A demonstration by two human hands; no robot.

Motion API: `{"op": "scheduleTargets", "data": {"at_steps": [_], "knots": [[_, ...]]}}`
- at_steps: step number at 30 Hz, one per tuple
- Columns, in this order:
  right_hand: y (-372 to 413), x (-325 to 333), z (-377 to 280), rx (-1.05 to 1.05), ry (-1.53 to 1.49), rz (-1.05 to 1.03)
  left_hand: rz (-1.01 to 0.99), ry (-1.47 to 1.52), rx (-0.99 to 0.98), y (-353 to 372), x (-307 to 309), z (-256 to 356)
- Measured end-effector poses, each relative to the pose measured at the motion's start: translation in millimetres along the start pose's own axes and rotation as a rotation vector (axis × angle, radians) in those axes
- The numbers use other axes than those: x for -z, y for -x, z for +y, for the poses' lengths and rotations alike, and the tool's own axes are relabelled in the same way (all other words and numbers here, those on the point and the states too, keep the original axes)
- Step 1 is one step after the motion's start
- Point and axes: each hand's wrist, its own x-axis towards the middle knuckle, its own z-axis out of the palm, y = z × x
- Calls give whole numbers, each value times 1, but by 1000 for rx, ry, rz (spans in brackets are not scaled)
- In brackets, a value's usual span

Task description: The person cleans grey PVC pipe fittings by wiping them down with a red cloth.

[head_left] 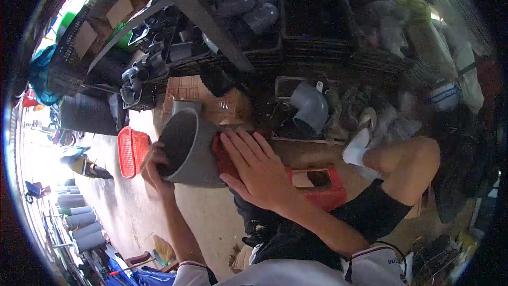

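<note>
A large grey plastic pipe fitting [203, 153] is held up before me, its wide dark opening tilted toward the left. My left hand [153, 167] grips the rim on the near left side, with some fingers reaching inside the opening. On the fitting's right side, my right hand [256, 172] presses a dark red cloth [225, 161] against the wall. The right fingers lie long over the cloth, which is partly hidden beneath them. A smaller grey pipe end [186, 107] shows just behind the fitting.
A red basket [132, 151] stands on the floor at left. Below my right arm is a red plastic stool [320, 185]. A grey elbow pipe [309, 108] lies in a crate ahead. Black crates [317, 42] of fittings line the back, under a slanting metal beam [198, 18].
</note>
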Motion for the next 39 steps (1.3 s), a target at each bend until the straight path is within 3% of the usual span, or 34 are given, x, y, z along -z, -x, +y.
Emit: {"op": "scheduleTargets", "data": {"at_steps": [3,7,13,16,19,22,25,28,31,34,37,39], "knots": [[-2,-8,-14,46,19,-3,-440,-346,-16,-11,20,59],[5,-18,-36,59,47,-37,-386,-680,265,14,-8,98],[-36,-20,-35,-17,96,116,-338,-532,109,32,-4,76],[-71,-15,-1,-46,142,-369,-507,-480,-28,27,6,86],[-79,-20,28,-121,-46,-409,-593,-521,14,25,1,95],[-59,-3,7,-180,-136,-245,-656,-581,118,24,7,95],[-29,5,-9,28,-46,-67,-679,-528,180,27,6,100],[-10,4,-21,125,21,-107,-726,-562,265,25,-3,104],[-6,5,-20,84,-179,-141,-788,-401,267,15,-5,118],[-9,-7,-39,103,-474,15,-873,-366,255,12,-9,132],[-17,-18,-45,111,-348,92,-917,-395,82,15,-2,116],[-31,-16,-49,59,-357,88,-919,-323,156,15,0,108]]}}
